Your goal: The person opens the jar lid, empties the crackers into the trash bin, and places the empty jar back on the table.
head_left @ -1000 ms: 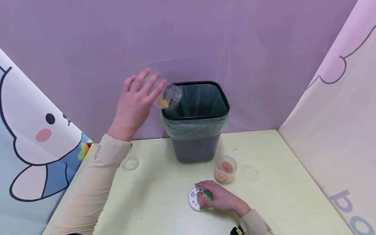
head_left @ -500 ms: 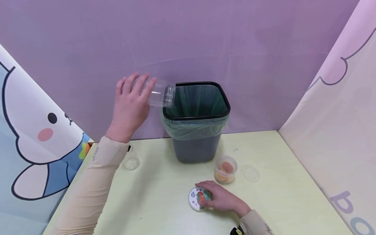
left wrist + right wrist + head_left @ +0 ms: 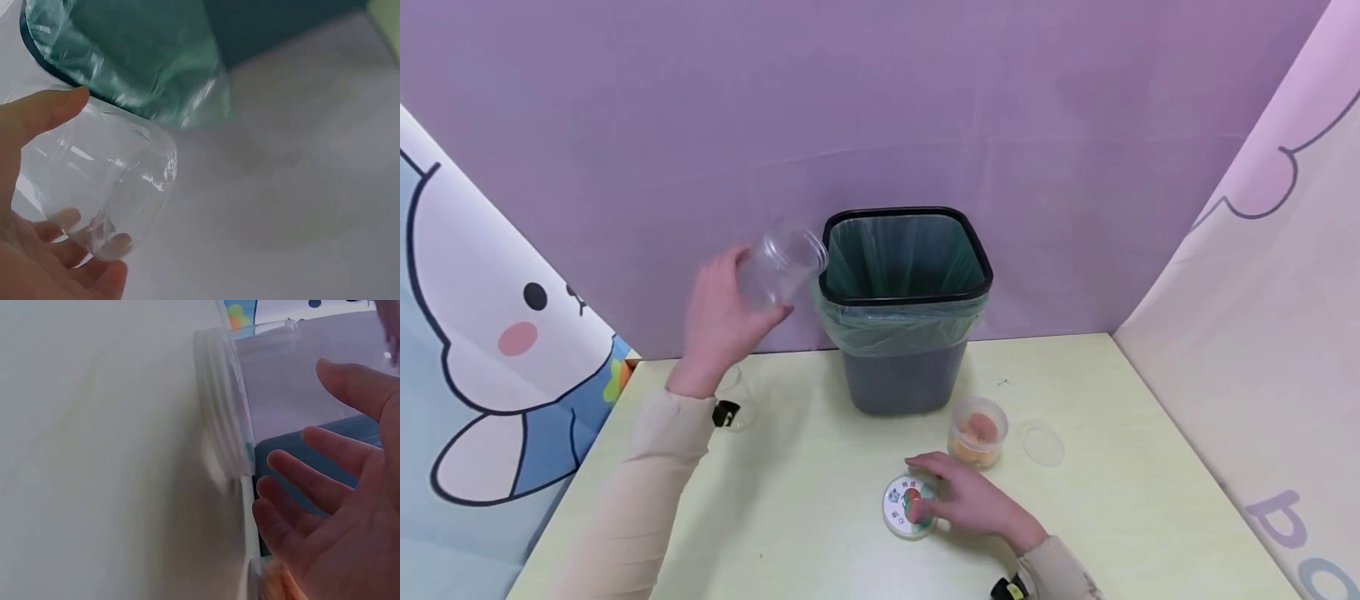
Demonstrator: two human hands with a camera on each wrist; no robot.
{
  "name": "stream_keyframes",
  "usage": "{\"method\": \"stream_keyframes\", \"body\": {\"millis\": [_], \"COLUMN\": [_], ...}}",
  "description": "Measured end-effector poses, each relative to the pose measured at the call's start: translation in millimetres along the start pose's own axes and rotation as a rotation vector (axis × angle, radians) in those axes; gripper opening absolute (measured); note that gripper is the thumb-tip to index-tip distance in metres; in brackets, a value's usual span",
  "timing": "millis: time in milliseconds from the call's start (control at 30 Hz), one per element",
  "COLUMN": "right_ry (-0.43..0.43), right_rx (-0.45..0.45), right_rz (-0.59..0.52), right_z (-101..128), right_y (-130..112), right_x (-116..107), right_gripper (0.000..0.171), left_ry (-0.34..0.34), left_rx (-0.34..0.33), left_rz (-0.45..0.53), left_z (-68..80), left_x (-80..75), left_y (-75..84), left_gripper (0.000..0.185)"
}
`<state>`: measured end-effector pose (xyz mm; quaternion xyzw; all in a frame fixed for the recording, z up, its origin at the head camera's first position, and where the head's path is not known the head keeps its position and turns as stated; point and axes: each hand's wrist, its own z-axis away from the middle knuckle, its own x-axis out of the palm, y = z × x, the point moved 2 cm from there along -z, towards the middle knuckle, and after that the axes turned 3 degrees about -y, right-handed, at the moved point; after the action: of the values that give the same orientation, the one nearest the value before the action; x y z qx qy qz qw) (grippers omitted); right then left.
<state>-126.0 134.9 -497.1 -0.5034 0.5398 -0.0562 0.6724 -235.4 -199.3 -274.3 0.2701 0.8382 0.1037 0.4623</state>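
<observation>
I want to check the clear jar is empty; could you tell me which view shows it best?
The left wrist view: the clear jar fills it, nothing visible inside. The head view shows it small in the left hand. The right wrist view misses it.

Staged recording booth, not a real home or kitchen: pale yellow-green tabletop (image 3: 820, 533) boxed in by purple backdrop cloth (image 3: 880, 108) at far edge, cartoon rabbit banner (image 3: 482, 350) along left edge, pink printed banner (image 3: 1262, 317) along right edge. Lined waste bin (image 3: 904, 333) at far edge.

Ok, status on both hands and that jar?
Left hand grips clear jar, empty, beside bin. Right hand open by printed lid. Nothing blocking.
</observation>
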Motion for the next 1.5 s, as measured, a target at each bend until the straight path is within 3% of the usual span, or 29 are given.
{"method": "stream_keyframes", "body": {"millis": [200, 333, 533, 833, 1100, 1333, 1500], "right_ry": [0.065, 0.082, 0.07, 0.068, 0.104, 0.283, 0.4], "right_rx": [-0.011, -0.03, -0.036, 0.008, 0.035, 0.113, 0.136], "right_rz": [-0.051, -0.095, -0.125, -0.234, -0.251, -0.18, -0.127], "right_z": [5, 10, 20, 47, 68, 73, 65], "right_y": [2, 3, 7, 20, 36, 50, 51], "right_x": [-10, -13, -19, -48, -83, -97, -94], "right_gripper": [0.05, 0.046, 0.043, 0.038, 0.032, 0.021, 0.045], "left_ry": [-0.115, -0.161, -0.209, -0.231, -0.261, -0.275, -0.287], "left_rx": [-0.186, -0.246, -0.313, -0.373, -0.435, -0.499, -0.538], "left_rz": [0.294, 0.448, 0.593, 0.663, 0.684, 0.684, 0.678], "left_z": [31.3, 51.7, 73.4, 100.2, 119.1, 128.5, 132.3], "left_x": [29.0, 50.1, 76.6, 109.4, 131.7, 146.1, 151.7], "left_y": [-19.1, -31.0, -44.4, -63.5, -82.3, -92.7, -98.0], "left_gripper": [0.093, 0.086, 0.079, 0.083, 0.087, 0.088, 0.091]}}
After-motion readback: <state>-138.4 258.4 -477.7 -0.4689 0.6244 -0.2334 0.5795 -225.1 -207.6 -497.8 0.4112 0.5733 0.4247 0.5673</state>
